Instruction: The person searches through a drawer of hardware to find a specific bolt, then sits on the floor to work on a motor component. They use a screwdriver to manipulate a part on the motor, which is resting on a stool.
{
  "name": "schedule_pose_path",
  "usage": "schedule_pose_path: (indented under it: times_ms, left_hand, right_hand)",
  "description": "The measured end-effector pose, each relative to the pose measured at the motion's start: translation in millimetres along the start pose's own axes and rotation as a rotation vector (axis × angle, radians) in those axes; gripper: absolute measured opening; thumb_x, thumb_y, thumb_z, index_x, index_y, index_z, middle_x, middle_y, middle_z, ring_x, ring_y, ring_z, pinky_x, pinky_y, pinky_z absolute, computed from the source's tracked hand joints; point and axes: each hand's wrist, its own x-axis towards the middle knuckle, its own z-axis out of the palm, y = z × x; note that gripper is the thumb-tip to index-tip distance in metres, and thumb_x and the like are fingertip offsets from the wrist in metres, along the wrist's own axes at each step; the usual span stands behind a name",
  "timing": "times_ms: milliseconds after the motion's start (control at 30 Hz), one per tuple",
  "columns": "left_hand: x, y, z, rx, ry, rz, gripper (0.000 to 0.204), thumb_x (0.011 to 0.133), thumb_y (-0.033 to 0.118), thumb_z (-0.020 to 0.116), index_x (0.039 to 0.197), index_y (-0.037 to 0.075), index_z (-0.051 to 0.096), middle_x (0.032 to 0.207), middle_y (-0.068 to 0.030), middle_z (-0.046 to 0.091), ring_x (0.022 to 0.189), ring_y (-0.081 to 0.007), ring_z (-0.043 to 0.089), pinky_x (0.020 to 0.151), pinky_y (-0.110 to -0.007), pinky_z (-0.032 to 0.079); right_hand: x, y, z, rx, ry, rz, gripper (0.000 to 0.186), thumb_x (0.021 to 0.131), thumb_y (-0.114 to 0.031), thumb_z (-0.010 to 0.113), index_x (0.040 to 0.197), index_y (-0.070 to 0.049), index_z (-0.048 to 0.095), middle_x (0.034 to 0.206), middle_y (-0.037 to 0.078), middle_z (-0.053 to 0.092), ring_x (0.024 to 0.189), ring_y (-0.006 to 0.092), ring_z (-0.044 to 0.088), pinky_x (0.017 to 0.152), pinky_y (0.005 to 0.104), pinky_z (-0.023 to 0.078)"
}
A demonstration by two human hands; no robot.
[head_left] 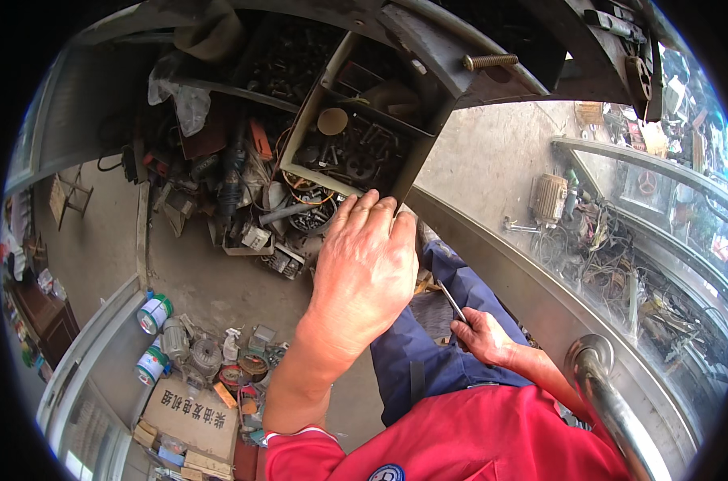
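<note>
Your left hand is at the front of the open drawer, its fingers close together and bent with the tips at the front rim; the thumb is hidden, so you cannot tell how firmly it grips, if at all. The drawer juts out beneath the dark desk, and a crosswise divider splits it. In the nearer compartment you have loose bolts, a toothed round part and, up by the divider, a tan disc.

Your right hand is lower, over your blue trousers, its fingers closed around a slim metal tool that points up and away from you; its exact kind is unclear. The tool is well apart from the drawer.

Above the drawer and to its right, a brass-coloured threaded bolt lies at the desk's edge. Left of the drawer hangs a clear plastic bag, and just below the front rim is a round container of small metal parts. On the floor at lower left, you have two paint cans beside old motors and a cardboard sheet. Through the glass on your right, a ribbed electric motor stands near tangled wires.
</note>
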Motion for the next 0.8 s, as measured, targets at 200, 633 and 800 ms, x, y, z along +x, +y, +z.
schedule_pose_path:
  times_ms: [200, 633, 800]
  left_hand:
    - [37, -17, 17, 0.351, 0.160, -0.117, 0.005, 0.081, 0.003, 0.051, 0.080, 0.001, 0.055, 0.084, -0.0186, 0.061, 0.084, -0.0342, 0.064, 0.082, -0.044, 0.050]
    - [54, -35, 11, 0.461, 0.117, -0.139, 0.002, 0.077, 0.004, 0.056, 0.076, 0.004, 0.058, 0.078, -0.0125, 0.061, 0.073, -0.0306, 0.066, 0.066, -0.041, 0.054]
    - [74, -51, 4, 0.499, -0.149, -0.195, 0.010, 0.075, 0.003, 0.060, 0.071, 0.004, 0.069, 0.076, -0.0153, 0.069, 0.074, -0.0323, 0.070, 0.063, -0.042, 0.056]
  right_hand:
    - [-2, -3, 3, 0.012, -0.014, -0.004, 0.029, 0.100, -0.025, 0.053, 0.084, 0.000, 0.052, 0.063, 0.006, 0.057, 0.057, 0.0137, 0.055, 0.055, 0.0322, 0.046]
    - [7, 3, 3, -0.013, -0.040, -0.015, 0.028, 0.100, -0.025, 0.054, 0.086, 0.000, 0.053, 0.065, 0.005, 0.057, 0.059, 0.0134, 0.056, 0.056, 0.0325, 0.047]
    - [9, 4, 8, -0.005, -0.072, -0.045, 0.028, 0.100, -0.024, 0.054, 0.087, 0.000, 0.053, 0.067, 0.006, 0.059, 0.061, 0.0139, 0.057, 0.057, 0.0328, 0.048]
